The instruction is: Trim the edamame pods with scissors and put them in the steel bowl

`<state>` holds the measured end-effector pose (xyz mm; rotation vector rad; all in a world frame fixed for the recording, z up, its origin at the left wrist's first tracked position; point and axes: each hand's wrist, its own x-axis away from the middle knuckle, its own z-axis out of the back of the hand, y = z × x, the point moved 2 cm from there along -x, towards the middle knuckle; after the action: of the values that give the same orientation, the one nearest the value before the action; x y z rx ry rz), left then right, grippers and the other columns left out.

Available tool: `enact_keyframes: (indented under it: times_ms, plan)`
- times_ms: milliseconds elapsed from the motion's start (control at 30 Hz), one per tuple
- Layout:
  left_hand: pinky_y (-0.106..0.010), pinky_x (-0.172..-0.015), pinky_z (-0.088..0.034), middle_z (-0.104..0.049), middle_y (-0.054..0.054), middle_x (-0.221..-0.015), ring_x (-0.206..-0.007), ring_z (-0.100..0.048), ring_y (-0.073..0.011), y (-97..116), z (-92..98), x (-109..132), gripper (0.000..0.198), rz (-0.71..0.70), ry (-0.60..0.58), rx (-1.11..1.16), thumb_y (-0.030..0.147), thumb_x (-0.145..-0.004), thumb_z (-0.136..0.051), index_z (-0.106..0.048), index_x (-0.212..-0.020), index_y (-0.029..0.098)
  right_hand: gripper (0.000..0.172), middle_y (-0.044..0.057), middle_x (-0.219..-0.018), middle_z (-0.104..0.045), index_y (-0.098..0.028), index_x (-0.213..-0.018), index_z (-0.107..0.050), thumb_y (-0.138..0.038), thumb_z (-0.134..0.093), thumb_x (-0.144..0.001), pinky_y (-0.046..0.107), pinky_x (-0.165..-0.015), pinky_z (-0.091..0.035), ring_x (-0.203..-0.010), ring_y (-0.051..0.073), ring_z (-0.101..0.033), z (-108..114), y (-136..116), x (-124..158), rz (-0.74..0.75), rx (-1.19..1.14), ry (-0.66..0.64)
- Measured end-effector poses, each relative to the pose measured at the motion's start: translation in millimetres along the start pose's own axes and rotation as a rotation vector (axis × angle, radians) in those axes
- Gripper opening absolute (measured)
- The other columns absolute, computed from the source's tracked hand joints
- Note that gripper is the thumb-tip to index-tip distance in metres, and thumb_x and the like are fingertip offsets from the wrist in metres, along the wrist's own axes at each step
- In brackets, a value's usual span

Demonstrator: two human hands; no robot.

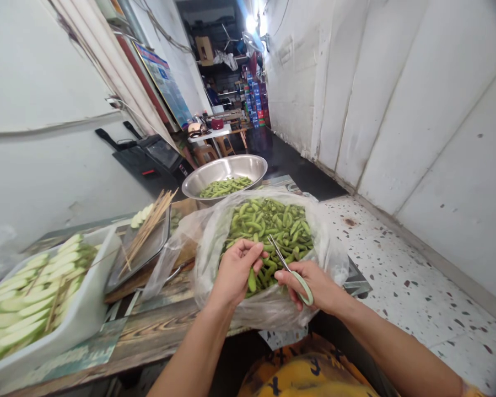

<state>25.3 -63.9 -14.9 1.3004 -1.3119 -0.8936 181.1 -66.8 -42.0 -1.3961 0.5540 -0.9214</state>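
A clear plastic bag (pixel 209 264) stands open, full of green bean pods (pixel 289 223). Over its near part, my left hand (pixel 240 267) is closed in a pinch on a green pod, whose lower end shows beneath the fingers. My right hand (pixel 308 284) holds small scissors (pixel 303 288) with pale green handles; their metal blades point up and to the left above the pods, slightly parted and touching no pod that I can make out. Behind the bag, a wide steel bowl (pixel 252 165) holds more green pods.
On the wooden table (pixel 149 336), a white tub (pixel 85 309) of skewered pale green slices stands left. Beside it, wooden skewers (pixel 149 229) lie across a metal tray (pixel 163 237). A speckled floor (pixel 397 281) lies right, with a white table (pixel 210 134) farther back.
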Motion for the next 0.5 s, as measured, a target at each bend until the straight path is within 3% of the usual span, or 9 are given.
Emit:
enact_keyframes:
  times_ms: [167,367,500]
  plan:
    - [-0.014,-0.041,-0.027,-0.057,0.003,-0.054,-0.039,-0.039,-0.0018,0.2,2.5,-0.5,0.031,-0.005,-0.006,-0.05,0.034,-0.066,-0.071,-0.048,-0.069,0.014,0.044,-0.004,-0.04,-0.049,-0.016,-0.056,-0.047,-0.051,-0.056,-0.081,0.016,-0.033,-0.028,-0.032,0.005,-0.041,-0.1,2.5,-1.7,-0.034,-0.023,-0.009]
    - [-0.014,-0.043,-0.028,-0.058,0.003,-0.058,-0.041,-0.04,-0.0012,6.2,-0.8,3.1,0.029,-0.046,-0.085,-0.185,0.035,-0.069,-0.07,-0.05,-0.068,0.014,0.04,-0.005,-0.045,-0.052,-0.016,-0.073,-0.054,-0.055,-0.059,-0.077,0.015,-0.029,-0.032,-0.034,0.008,-0.046,2.4,-2.6,0.1,-0.075,-0.163,-0.067]
    - [-0.015,-0.042,-0.027,-0.058,0.003,-0.059,-0.041,-0.039,-0.0017,8.2,1.2,5.4,0.031,-0.001,-0.093,-0.181,0.037,-0.067,-0.07,-0.049,-0.068,0.014,0.039,-0.006,-0.042,-0.049,-0.015,-0.071,-0.056,-0.053,-0.061,-0.075,0.015,-0.025,-0.022,-0.03,0.006,-0.043,5.9,2.3,0.3,-0.144,-0.115,-0.023]
